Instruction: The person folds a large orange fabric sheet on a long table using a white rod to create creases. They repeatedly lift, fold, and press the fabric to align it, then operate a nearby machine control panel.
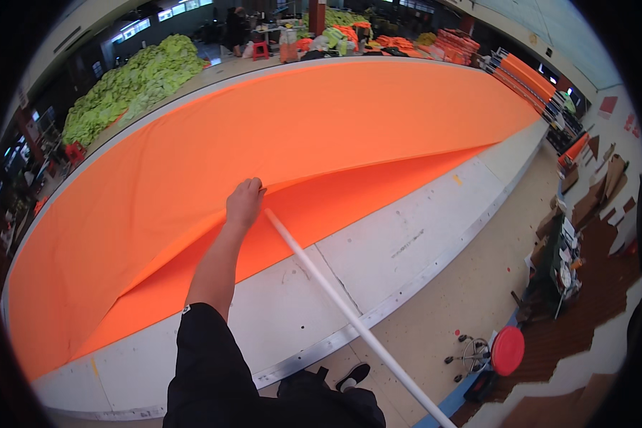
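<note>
Orange fabric [321, 114] lies across the tabletop [385, 264], left hand [245, 203] fingers clamped on its lifted edge, right hand unseen; lift likely best kept high, even, so white pole [349, 315] doesn't snag.

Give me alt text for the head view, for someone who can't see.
A person's left hand holds up the edge of an orange fabric sheet, above another orange layer on a long table. A white pole slants from near the hand to the picture's lower edge; a lime-green heap lies beyond.
</note>
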